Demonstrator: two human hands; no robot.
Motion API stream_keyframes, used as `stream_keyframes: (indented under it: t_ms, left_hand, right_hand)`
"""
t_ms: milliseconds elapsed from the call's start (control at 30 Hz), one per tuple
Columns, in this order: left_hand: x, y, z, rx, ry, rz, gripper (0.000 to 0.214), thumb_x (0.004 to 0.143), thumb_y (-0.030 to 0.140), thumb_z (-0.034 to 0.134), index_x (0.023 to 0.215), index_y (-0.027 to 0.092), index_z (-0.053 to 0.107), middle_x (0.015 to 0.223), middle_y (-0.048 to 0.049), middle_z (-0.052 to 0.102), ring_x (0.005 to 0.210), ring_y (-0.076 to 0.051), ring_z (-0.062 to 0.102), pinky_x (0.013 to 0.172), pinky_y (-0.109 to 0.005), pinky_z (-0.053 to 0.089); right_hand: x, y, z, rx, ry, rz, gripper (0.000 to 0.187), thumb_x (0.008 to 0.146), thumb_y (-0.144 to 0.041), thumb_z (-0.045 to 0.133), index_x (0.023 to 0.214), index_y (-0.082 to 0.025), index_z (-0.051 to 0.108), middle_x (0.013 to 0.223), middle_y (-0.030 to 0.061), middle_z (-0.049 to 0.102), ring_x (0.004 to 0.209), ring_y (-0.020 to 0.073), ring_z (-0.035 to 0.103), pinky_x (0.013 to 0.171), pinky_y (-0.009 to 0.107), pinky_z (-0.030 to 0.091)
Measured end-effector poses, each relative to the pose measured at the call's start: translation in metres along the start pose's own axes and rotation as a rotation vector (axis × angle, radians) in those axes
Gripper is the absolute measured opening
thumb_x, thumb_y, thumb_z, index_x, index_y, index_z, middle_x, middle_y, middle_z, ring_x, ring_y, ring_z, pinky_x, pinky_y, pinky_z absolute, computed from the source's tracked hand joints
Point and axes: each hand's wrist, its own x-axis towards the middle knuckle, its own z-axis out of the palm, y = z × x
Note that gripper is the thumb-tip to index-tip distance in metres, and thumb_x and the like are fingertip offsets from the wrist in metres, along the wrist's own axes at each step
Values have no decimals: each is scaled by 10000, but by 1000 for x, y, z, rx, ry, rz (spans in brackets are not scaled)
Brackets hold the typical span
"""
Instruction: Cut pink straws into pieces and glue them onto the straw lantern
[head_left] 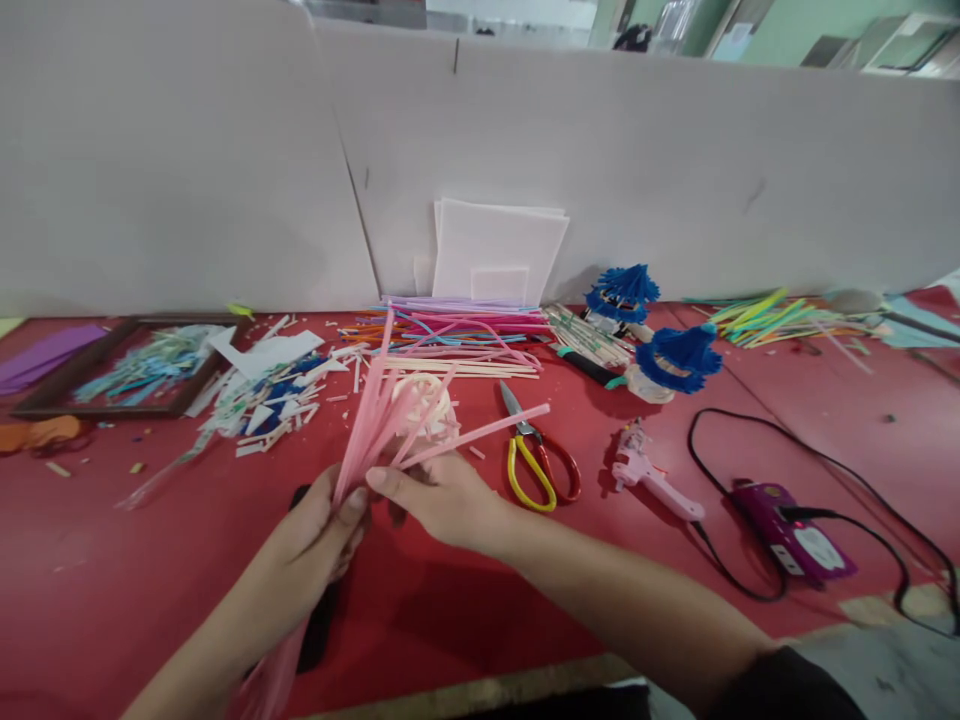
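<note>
My left hand (pixel 319 540) is closed round a bundle of pink straws (pixel 386 420) that fans up and away from me over the red table (pixel 135 580). My right hand (pixel 442 495) is closed beside it, its fingers pinching some of the same pink straws near the left thumb. One pink straw sticks out to the right towards the scissors (pixel 536 455). A cream woven ring (pixel 431 400) lies just behind the bundle. A black object (pixel 319 625) lies on the table under my left wrist.
Yellow and red-handled scissors, a pink glue gun (pixel 649 475) and a purple adapter (pixel 791 535) with black cable lie to the right. Loose coloured straws (pixel 457 335), cut scraps (pixel 262 395), a wooden frame (pixel 120 365), blue tassel pieces (pixel 675 355) and white sheets (pixel 495 250) stand behind.
</note>
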Motion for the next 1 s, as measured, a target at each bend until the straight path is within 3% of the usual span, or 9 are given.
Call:
stream_keyframes:
  t_ms: [67, 167, 300, 400, 500, 600, 733, 833, 1000]
  left_hand:
    - [-2, -4, 3, -11, -40, -6, 434, 824, 642, 519, 843, 222, 408, 567, 91, 387, 467, -71, 334, 422, -181, 305]
    - [-1, -4, 12, -65, -46, -11, 457, 806, 651, 539, 776, 222, 385, 553, 91, 378, 448, -63, 311, 411, -179, 278]
    - [4, 5, 26, -270, -193, -87, 492, 761, 655, 600, 717, 204, 409, 540, 82, 421, 401, -33, 269, 389, -172, 215]
    - [5, 15, 36, -434, -361, -161, 488, 737, 618, 658, 693, 192, 423, 549, 79, 430, 397, -20, 254, 393, -173, 213]
    - [2, 23, 45, -411, -443, -126, 381, 782, 541, 664, 861, 204, 505, 631, 66, 470, 462, -41, 357, 456, -189, 312]
    - [-2, 26, 49, -221, -484, -37, 370, 834, 528, 605, 1006, 206, 545, 794, 10, 548, 633, -95, 485, 612, -250, 426]
    - [-2, 19, 48, -78, -460, -13, 404, 870, 540, 531, 1124, 226, 536, 976, -37, 580, 820, -159, 524, 776, -323, 440]
    - [-1, 11, 44, -21, -442, -46, 382, 888, 542, 490, 1101, 230, 547, 966, -31, 576, 831, -173, 530, 804, -347, 423]
    - [-4, 7, 43, 1, -469, -69, 382, 878, 547, 502, 1072, 226, 574, 923, -18, 573, 821, -174, 527, 820, -349, 413]
  right_hand:
    - [-6, 1, -2, -172, 9, -1, 379, 861, -474, 557, 614, -192, 501, 549, -37, 485, 493, 91, 449, 464, 223, 360]
    - [-11, -1, -5, -186, 100, -22, 363, 800, -517, 641, 685, -184, 559, 596, -32, 519, 543, 99, 466, 502, 225, 380]
    - [-14, -2, -5, 55, 41, -64, 464, 755, -656, 606, 808, -196, 632, 750, 1, 601, 657, 124, 549, 621, 261, 473]
    - [-16, -4, -8, 302, -54, 31, 503, 740, -691, 596, 801, -192, 617, 682, -17, 596, 546, 93, 536, 531, 227, 463]
    - [-15, -21, -26, 426, 84, -2, 426, 743, -606, 663, 751, -192, 561, 636, -35, 590, 503, 78, 530, 472, 193, 435]
    - [-11, -56, -68, 421, 246, -154, 315, 839, -507, 602, 770, -206, 537, 599, -54, 569, 462, 91, 548, 464, 221, 472]
    - [4, -96, -153, 186, 623, -298, 270, 971, -371, 417, 768, -213, 500, 557, -79, 484, 404, 70, 477, 455, 212, 468]
    - [20, -92, -213, -233, 965, -29, 321, 1011, -338, 300, 842, -201, 536, 634, -50, 531, 485, 78, 527, 518, 221, 505]
    - [41, -48, -271, -423, 1030, 215, 322, 928, -342, 568, 1192, -158, 565, 1165, 82, 612, 969, 199, 631, 816, 402, 549]
